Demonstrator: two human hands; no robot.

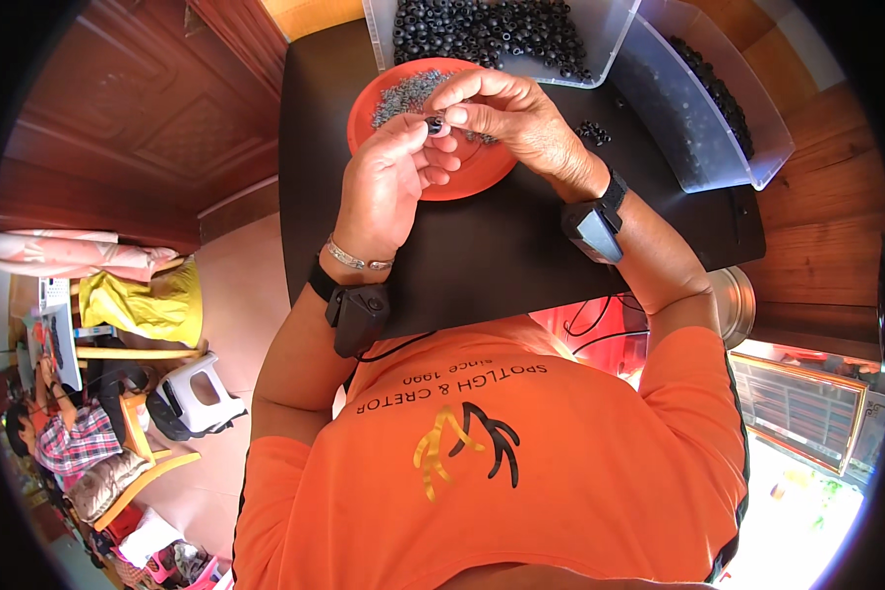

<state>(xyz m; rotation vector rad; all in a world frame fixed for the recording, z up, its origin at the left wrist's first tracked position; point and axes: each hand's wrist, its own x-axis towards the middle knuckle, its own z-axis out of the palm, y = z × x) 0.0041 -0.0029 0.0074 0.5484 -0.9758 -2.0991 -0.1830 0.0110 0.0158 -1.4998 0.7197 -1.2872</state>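
In the head view, both hands meet over an orange plate [482, 175] on a dark surface [482, 256]. The left hand [393, 182] comes up from the lower edge, its fingers [418, 133] curled closed around a small black ring [434, 125], pinched at the fingertips just above the plate's near-left part. The right hand [511, 108] arches over from the right, its fingers [459, 112] bent down and touching the same ring from above, so both hands grip the one small piece between them. Whether the right fingers also hold a second small part cannot be told.

On the plate, partly hidden by the hands, lies a heap of small grey metal pieces [408, 93]. Beyond the plate stands a clear plastic bin [605, 39] filled with black rings [487, 34], and to its right a second clear bin [718, 128] tilts against it, holding more dark rings along its far wall. A few loose black rings [592, 133] lie on the surface just right of the right hand.

Each wrist bears a dark strapped device, and the left wrist also carries a metal bracelet [359, 259]. At the lower left, well apart, another person [64, 433] sits near a white stool [202, 393].
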